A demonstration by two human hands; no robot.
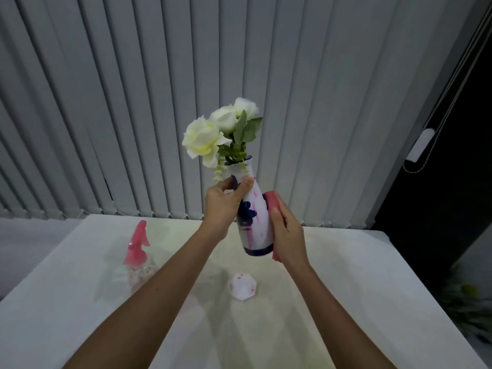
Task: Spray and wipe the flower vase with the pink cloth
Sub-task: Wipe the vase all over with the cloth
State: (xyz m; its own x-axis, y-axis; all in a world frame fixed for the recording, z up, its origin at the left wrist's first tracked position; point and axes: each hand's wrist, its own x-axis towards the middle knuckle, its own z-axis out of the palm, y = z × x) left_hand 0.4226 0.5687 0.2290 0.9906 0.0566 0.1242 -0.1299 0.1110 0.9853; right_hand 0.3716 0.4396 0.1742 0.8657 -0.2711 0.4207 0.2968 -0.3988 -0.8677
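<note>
Left hand (222, 206) fingers (246, 185) clasp the smooth, breakable vase (257, 219) neck; right hand (288, 233) fingers press pink cloth (271, 201) against its side

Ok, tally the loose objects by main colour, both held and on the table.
Pink: 2, the cloth and the spray bottle with its pink head.
White: 2, the vase with white flowers and the small faceted object.
Total: 4
</note>
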